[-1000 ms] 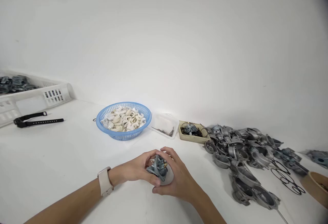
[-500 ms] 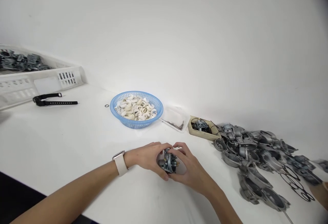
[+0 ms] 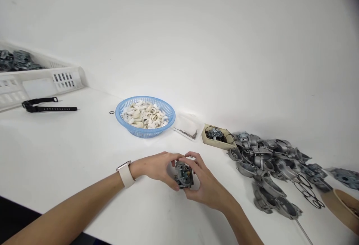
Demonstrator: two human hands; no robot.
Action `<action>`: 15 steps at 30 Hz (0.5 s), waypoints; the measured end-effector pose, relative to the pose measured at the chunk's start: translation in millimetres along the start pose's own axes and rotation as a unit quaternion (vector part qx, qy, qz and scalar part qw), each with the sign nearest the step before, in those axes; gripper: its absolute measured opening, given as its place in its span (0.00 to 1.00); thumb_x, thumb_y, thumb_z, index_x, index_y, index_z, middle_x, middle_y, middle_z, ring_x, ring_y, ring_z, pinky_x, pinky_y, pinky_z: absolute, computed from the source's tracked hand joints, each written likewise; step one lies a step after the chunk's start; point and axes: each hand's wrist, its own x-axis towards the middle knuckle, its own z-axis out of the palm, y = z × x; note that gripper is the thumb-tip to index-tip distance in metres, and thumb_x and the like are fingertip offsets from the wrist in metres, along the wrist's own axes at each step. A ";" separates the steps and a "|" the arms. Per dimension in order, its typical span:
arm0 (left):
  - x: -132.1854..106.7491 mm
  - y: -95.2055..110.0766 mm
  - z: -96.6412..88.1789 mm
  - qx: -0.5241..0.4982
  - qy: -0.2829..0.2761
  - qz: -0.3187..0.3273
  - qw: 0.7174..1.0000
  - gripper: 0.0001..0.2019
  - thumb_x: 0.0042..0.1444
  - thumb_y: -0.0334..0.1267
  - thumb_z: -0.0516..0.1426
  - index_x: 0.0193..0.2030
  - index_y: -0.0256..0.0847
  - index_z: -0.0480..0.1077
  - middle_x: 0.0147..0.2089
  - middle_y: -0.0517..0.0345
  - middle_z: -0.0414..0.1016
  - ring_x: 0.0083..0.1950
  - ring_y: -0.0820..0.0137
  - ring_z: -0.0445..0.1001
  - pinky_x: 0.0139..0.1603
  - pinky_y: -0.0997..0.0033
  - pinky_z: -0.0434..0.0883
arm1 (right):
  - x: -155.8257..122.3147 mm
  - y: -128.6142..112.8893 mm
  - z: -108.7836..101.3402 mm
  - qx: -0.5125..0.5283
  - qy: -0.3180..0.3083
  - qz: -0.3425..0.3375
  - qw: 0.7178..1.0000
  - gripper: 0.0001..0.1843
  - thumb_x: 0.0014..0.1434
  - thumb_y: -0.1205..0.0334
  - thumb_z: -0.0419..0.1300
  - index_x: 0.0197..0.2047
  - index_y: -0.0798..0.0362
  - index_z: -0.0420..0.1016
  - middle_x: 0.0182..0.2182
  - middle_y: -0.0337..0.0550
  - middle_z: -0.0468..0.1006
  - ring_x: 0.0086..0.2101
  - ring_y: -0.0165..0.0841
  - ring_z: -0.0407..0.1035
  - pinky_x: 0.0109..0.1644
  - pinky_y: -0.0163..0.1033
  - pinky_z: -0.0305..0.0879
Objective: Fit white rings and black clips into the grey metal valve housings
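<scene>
Between my two hands a grey metal carburetor body (image 3: 184,175) with small brass fittings is held just over the white table. My left hand (image 3: 158,168), with a pale watch strap at the wrist, grips it from the left, thumb low and fingers at the top. From the right, my right hand (image 3: 203,181) closes on it, fingers over the top edge and thumb underneath. The fingers cover part of its rim. Beyond the hands stands a blue basket (image 3: 146,132) full of white, curved plastic pieces.
A clear tray (image 3: 185,131) holds thin metal pins. Beside it are a cream box (image 3: 218,144) of small parts, a pile of grey metal bowls (image 3: 269,162), and black rubber rings (image 3: 308,192). Farther left lie a black watch (image 3: 50,106) and a white crate (image 3: 64,78).
The carburetor body has been turned in my hands, and a different face with brass fittings shows. The view has swung slightly right, bringing a tan container into sight at the right edge.
</scene>
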 end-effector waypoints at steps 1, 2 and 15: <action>0.1 0.3 -0.1 0.004 0.001 -0.001 1.000 0.35 0.42 0.51 0.71 0.58 0.49 0.69 0.49 0.56 0.75 0.51 0.56 0.74 0.45 0.66 0.72 | 0.1 0.2 0.3 0.003 0.002 -0.002 1.000 0.45 0.48 0.75 0.61 0.66 0.34 0.58 0.62 0.44 0.55 0.45 0.35 0.69 0.39 0.38 0.75; 0.1 0.8 -0.3 0.006 0.001 0.000 1.000 0.35 0.42 0.51 0.71 0.58 0.49 0.69 0.49 0.56 0.76 0.50 0.57 0.74 0.45 0.66 0.72 | -0.1 1.0 0.5 0.006 0.004 -0.005 1.000 0.45 0.48 0.75 0.61 0.66 0.34 0.58 0.62 0.44 0.55 0.46 0.36 0.69 0.41 0.39 0.75; -2.9 1.2 -6.6 0.060 -0.020 -0.017 0.998 0.48 0.39 0.51 0.70 0.69 0.51 0.58 0.55 0.49 0.73 0.52 0.50 0.74 0.48 0.56 0.75 | 55.3 9.7 -27.7 -0.044 0.178 -0.078 0.980 0.19 0.66 0.54 0.58 0.59 0.43 0.67 0.56 0.47 0.67 0.48 0.37 0.70 0.49 0.44 0.71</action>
